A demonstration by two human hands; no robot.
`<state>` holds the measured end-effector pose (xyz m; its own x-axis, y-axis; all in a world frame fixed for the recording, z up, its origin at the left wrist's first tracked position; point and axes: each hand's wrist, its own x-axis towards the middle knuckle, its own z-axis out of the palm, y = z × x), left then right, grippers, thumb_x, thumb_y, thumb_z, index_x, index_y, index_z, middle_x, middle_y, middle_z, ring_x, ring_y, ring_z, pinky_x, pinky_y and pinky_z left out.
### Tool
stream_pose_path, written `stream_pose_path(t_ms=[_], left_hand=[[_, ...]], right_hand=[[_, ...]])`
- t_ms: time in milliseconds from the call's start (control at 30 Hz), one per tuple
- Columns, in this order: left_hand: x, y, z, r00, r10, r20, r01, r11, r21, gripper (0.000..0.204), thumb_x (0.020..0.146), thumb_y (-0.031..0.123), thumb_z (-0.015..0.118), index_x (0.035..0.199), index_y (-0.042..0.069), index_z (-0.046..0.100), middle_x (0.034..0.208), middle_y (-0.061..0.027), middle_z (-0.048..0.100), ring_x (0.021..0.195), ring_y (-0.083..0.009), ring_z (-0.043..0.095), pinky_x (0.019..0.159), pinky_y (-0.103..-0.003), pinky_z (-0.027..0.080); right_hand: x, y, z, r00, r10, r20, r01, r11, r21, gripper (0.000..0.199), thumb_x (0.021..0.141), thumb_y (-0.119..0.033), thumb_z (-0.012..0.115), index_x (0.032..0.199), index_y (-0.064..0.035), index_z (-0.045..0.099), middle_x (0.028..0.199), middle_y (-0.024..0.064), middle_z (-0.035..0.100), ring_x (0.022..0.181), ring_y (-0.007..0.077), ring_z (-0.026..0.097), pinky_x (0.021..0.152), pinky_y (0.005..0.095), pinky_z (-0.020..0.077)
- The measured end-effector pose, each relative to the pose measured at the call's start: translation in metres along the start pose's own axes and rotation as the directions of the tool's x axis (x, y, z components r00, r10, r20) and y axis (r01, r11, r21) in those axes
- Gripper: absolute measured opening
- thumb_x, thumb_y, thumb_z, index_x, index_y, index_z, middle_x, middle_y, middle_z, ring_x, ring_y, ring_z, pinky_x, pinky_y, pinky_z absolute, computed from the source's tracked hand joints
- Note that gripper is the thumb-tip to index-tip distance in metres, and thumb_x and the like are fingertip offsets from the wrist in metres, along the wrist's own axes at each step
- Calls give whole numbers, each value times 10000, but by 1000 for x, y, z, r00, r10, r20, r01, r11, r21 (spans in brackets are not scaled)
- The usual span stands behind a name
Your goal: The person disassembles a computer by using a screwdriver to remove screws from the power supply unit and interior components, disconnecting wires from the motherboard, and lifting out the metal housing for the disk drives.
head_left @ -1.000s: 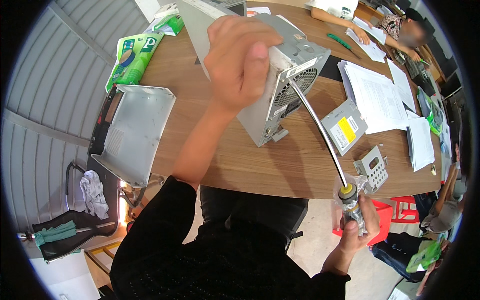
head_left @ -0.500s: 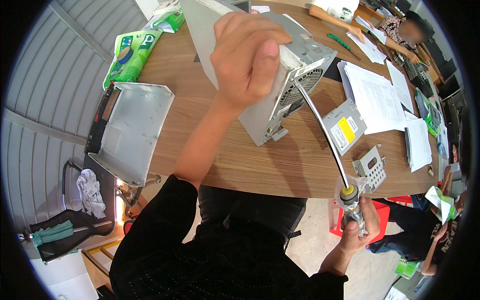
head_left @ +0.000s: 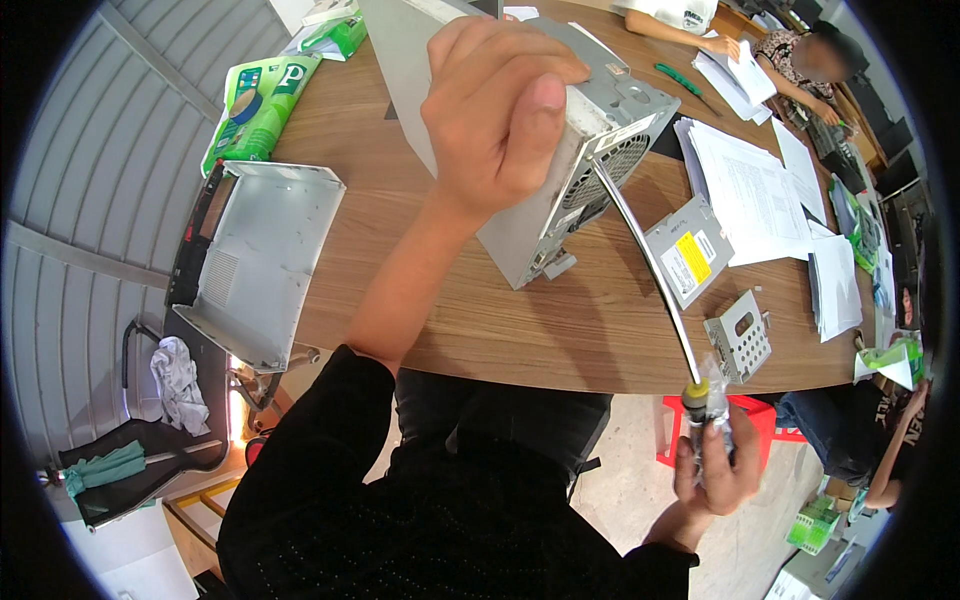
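Observation:
My left hand point(head_left: 490, 125) is wrapped over the upper edge of a grey metal computer case point(head_left: 525, 235), which stands tilted on the table. In my right hand point(head_left: 728, 470) is the handle of a long screwdriver point(head_left: 650, 255), with clear plastic around the handle. Its shaft slants up to the case's back panel, and the tip meets the panel beside the round fan grille point(head_left: 622, 158). Right of the shaft lie a flat metal drive point(head_left: 690, 252) with a yellow label and a perforated metal bracket point(head_left: 740, 337).
A detached case cover point(head_left: 262, 265) lies at the table's left edge, near a green package point(head_left: 262, 110) with a roll of tape on it. Paper stacks point(head_left: 755, 195) and a green-handled tool point(head_left: 680, 80) lie at the right. Co-workers sit beyond; a red stool point(head_left: 760, 425) stands below.
My right hand has shifted slightly lower and changed its finger position on the handle. My left hand stays on the case. A co-worker at the far right has lifted some paper.

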<state>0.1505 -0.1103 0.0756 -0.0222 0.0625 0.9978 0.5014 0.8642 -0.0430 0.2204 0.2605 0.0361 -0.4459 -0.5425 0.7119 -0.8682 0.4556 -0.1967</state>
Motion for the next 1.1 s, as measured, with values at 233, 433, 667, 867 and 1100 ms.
stream_pose_path(t_ms=[233,433,667,867,1100], left_hand=[[0,4,-1,999,-33,12,33,999,4,332,942,165,452,784,-13,684,815,-112,706,796,-260,637,837,-381,422],[-3,2,10,991,-42,-124,29,994,-103,167,855,137,597,719,70,668,756,-24,665,713,-183,570,817,-347,371],[-1,4,3,999,-39,-29,38,998,-48,245,905,110,490,802,3,685,808,-88,694,790,-244,625,841,-378,416],[-2,0,1,999,-38,-14,36,995,-91,129,860,147,595,788,62,661,811,-24,667,774,-203,574,857,-372,381],[4,14,-19,967,39,254,-51,998,39,446,860,478,606,1003,64,687,1004,-102,636,968,-300,599,952,-496,364]], right_hand=[[70,-2,-71,866,499,27,-490,837,243,586,809,-504,729,1037,35,707,939,214,669,685,230,619,597,308,461],[89,-23,-93,970,185,159,-196,979,57,429,834,-320,730,1123,-7,677,932,227,668,715,266,622,608,327,469],[79,-10,-87,882,-328,338,440,830,-343,419,846,-134,708,1243,-108,577,1051,246,613,788,347,618,603,380,517],[66,5,-30,872,-19,-490,321,777,541,536,928,-445,500,1289,-48,494,1127,226,536,867,327,605,746,447,539],[42,-8,-63,733,678,56,-602,608,519,737,922,-670,410,1062,45,520,965,146,583,844,183,575,737,304,463]])
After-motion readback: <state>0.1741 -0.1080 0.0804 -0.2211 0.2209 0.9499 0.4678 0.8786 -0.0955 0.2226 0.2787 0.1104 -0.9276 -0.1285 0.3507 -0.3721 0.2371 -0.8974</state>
